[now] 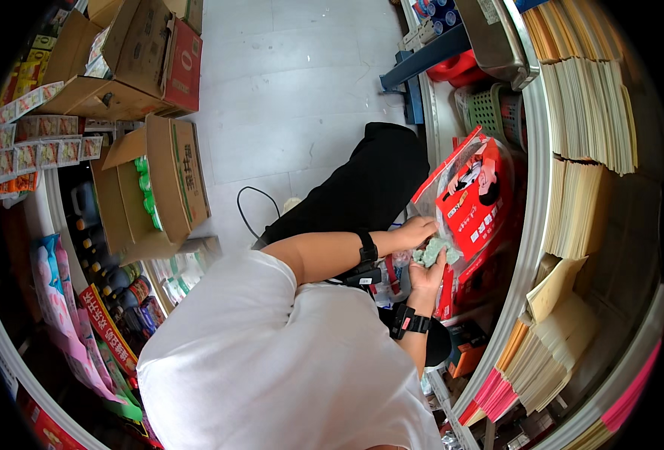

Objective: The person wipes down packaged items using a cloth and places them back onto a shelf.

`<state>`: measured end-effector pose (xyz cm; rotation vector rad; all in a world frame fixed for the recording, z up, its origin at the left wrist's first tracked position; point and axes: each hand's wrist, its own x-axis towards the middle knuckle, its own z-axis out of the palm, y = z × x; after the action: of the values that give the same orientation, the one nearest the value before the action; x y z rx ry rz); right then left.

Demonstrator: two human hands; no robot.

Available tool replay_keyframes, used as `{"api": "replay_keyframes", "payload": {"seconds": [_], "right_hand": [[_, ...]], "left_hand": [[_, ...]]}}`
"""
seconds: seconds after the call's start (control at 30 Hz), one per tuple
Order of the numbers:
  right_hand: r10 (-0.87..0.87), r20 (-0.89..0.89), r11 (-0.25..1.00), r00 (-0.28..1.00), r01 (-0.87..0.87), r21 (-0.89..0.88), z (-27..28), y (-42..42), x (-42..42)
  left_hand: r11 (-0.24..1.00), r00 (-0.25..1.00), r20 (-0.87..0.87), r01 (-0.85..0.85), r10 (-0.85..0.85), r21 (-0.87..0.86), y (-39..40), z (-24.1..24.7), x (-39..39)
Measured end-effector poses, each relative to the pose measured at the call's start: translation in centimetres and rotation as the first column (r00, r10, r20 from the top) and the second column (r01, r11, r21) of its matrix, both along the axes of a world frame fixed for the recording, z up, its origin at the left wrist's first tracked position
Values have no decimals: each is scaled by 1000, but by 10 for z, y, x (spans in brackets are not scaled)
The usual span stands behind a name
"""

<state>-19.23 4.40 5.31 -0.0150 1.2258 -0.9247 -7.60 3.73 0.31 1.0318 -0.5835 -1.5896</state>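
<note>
A crumpled, pale green, soft-looking piece (436,252) is in my right hand (429,273), with the thumb laid over it. What it is made of is not clear. My left hand (416,232) is just above it with curled fingers, at the clear edge of a large red printed plastic bag (472,211). Whether those fingers pinch the bag or the green piece is hidden. The bag leans upright against the shelf, right beside both hands. Several clear plastic packages (394,275) lie partly hidden below my wrists.
Stacked paper bundles (588,112) fill the upper right shelf, beside a metal tray (492,39). Under it are a green basket (485,112) and a blue metal bar (427,56). Open cardboard boxes (188,174) stand to the left. A black cable (256,190) loops on the pale floor (287,84).
</note>
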Motion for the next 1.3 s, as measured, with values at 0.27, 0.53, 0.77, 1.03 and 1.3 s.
{"api": "replay_keyframes", "payload": {"seconds": [0.27, 0.53, 0.77, 1.03, 1.3], "right_hand": [[-100, -113, 995, 989, 100, -11, -16, -17, -38], [-251, -121, 968, 960, 248, -33, -26, -29, -93], [-182, -50, 983, 982, 182, -3, -18, -14, -69], [-241, 1, 968, 971, 240, -71, -28, -1, -66], [-279, 62, 960, 958, 280, -13, -11, 8, -53]], "left_hand": [[991, 985, -163, 81, -63, 110, 0, 14, 1], [977, 981, -162, 136, -109, 165, 1, 27, 10], [973, 957, -237, 198, -165, 122, -4, 26, 10], [965, 947, -252, 234, -198, 123, -5, 36, 9], [950, 937, -248, 283, -245, 131, -20, 22, 0]]}}
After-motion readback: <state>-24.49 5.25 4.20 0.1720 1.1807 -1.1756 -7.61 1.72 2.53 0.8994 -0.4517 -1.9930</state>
